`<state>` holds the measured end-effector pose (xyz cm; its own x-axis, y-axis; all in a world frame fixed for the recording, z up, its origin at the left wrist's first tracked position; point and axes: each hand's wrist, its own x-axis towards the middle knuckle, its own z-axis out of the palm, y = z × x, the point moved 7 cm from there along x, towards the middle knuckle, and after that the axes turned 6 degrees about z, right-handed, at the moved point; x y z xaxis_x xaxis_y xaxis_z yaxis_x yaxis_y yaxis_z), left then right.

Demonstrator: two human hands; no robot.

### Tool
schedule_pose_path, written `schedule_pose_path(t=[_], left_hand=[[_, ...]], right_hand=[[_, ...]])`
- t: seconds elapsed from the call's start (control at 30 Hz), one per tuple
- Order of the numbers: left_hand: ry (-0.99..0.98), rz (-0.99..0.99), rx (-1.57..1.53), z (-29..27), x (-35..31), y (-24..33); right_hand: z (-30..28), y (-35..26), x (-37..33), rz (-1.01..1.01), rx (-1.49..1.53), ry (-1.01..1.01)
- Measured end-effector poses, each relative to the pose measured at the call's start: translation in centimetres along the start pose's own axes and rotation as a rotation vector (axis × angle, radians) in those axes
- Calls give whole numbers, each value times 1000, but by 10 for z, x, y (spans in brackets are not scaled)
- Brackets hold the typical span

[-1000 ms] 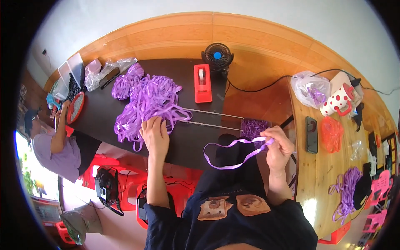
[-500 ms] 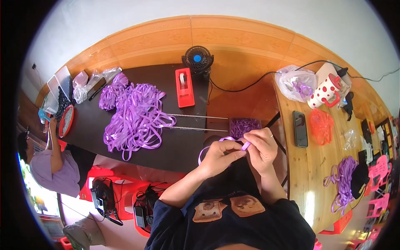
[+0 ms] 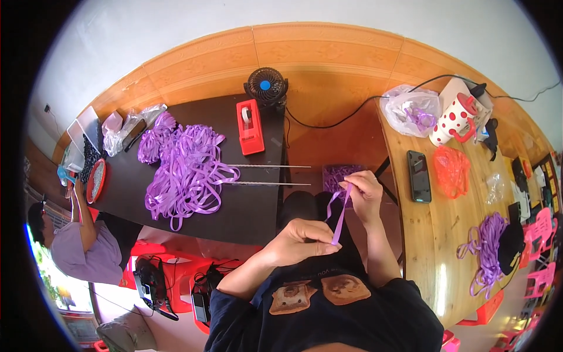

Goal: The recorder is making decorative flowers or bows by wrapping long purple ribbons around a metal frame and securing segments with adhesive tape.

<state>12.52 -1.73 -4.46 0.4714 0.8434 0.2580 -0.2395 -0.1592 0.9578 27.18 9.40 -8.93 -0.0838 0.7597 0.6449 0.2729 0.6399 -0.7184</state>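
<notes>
A purple ribbon [image 3: 341, 218] is drawn taut between my two hands in front of my lap. My left hand [image 3: 301, 242] pinches its lower end between thumb and fingers. Higher up and farther away, my right hand [image 3: 365, 193] grips the other part, with a loose length curving down beside it. Just behind my right hand, a box of purple pieces [image 3: 334, 174] sits low between the tables, partly hidden by that hand. To the left, a big heap of purple ribbon loops [image 3: 187, 173] lies on the dark table [image 3: 246, 220].
Two thin metal rods [image 3: 275, 166] jut past the dark table's edge. A red tape dispenser [image 3: 251, 128] and a fan [image 3: 265, 87] stand beyond. The wooden table [image 3: 434, 234] holds a phone [image 3: 419, 177], a dotted tumbler [image 3: 454, 121] and more ribbon [image 3: 490, 252]. A co-worker [image 3: 88, 249] is at far left.
My hands have moved apart: the left came down toward me, the right shifted slightly. The ribbon, bunched between my fingers before, now stretches straight between them. The view has shifted a little.
</notes>
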Motion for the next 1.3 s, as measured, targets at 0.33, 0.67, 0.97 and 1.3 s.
schedule_pose_path(t=[0.33, 0.67, 0.97, 1.3], left_hand=[[198, -265, 59, -31, 1, -28], [238, -282, -17, -45, -7, -32], [207, -302, -34, -43, -5, -46], [144, -181, 21, -19, -2, -32]], right_hand=[[26, -48, -10, 138, 433, -816], [35, -70, -12, -80, 151, -683], [17, -95, -2, -364, -144, -211], [20, -48, -10, -299, -73, 35]])
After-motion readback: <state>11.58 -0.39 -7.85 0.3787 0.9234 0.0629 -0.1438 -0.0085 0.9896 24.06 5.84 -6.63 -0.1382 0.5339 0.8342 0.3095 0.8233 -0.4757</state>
